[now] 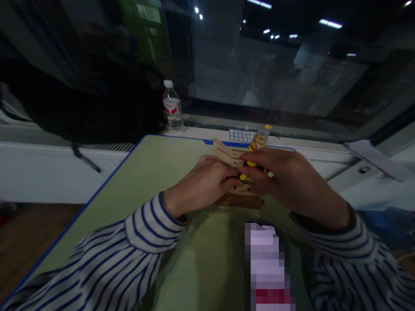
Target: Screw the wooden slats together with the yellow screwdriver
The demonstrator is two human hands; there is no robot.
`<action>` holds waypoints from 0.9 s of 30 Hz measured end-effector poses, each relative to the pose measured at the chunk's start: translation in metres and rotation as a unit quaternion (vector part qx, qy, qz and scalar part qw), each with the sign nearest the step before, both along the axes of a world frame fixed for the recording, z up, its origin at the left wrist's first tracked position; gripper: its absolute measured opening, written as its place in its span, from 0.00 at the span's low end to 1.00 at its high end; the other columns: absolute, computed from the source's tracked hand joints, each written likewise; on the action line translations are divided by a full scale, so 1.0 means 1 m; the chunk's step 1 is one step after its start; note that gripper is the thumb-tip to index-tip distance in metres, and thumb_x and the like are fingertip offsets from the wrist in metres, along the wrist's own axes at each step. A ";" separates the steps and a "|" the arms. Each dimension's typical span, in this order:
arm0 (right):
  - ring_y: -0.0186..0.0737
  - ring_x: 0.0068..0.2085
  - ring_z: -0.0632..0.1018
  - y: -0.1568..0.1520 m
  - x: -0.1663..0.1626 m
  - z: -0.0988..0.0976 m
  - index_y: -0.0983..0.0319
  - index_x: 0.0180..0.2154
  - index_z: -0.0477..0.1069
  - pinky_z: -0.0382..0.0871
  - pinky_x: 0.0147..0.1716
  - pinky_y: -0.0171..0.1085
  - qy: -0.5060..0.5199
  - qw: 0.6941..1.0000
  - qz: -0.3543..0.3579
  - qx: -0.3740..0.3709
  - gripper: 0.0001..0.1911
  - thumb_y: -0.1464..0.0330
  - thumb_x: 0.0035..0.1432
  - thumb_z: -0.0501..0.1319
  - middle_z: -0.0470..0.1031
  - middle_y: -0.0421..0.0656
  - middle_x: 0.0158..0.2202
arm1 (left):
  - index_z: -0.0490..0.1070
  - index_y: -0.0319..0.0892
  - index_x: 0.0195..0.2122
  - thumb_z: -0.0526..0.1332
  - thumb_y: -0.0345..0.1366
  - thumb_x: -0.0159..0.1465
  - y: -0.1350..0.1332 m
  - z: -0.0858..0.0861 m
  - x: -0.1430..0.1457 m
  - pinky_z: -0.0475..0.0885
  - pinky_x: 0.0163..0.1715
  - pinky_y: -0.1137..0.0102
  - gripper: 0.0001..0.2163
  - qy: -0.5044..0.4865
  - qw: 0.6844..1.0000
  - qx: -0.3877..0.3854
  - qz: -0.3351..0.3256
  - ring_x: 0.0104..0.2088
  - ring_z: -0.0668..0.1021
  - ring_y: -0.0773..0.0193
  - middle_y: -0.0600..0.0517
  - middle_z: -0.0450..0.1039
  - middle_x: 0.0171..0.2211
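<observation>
Above the green tabletop, my left hand (212, 181) is closed around a light wooden assembly (227, 155) made of slats with small dark holes. My right hand (285, 177) pinches a small yellow and black piece (251, 163) against the side of the wood. Another bit of yellow (243, 177) shows near my left fingertips; its kind cannot be made out. Lower slats with dark dots lie partly hidden under both hands. A darker brown wooden strip (243, 201) rests below them on the table.
A phone with a blurred-out screen (267, 263) lies on the green table (136, 172) in front of me. Beyond the far edge stand a water bottle (173, 108) and a smaller yellow-capped bottle (260, 137). A dark bag (106, 99) sits at the left by the window.
</observation>
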State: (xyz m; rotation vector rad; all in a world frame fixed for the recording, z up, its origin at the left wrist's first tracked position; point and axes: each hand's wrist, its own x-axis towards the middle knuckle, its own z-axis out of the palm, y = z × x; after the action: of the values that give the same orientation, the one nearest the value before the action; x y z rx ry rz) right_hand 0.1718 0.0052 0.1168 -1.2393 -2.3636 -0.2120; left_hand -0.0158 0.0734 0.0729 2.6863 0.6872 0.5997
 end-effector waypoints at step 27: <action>0.44 0.48 0.80 -0.001 -0.001 0.001 0.64 0.51 0.73 0.74 0.46 0.41 -0.001 1.000 0.008 -0.009 0.15 0.69 0.65 0.56 0.79 0.49 0.50 | 0.77 0.49 0.46 0.57 0.37 0.67 -0.001 -0.003 -0.001 0.63 0.54 0.57 0.10 0.010 1.000 0.011 0.011 0.48 0.77 0.58 0.52 0.79 0.47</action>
State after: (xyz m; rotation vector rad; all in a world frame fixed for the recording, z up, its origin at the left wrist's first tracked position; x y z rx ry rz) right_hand 0.1706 0.0042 0.1175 -1.2289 -2.3812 -0.1885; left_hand -0.0163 0.0728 0.0700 2.7129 0.7198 0.5892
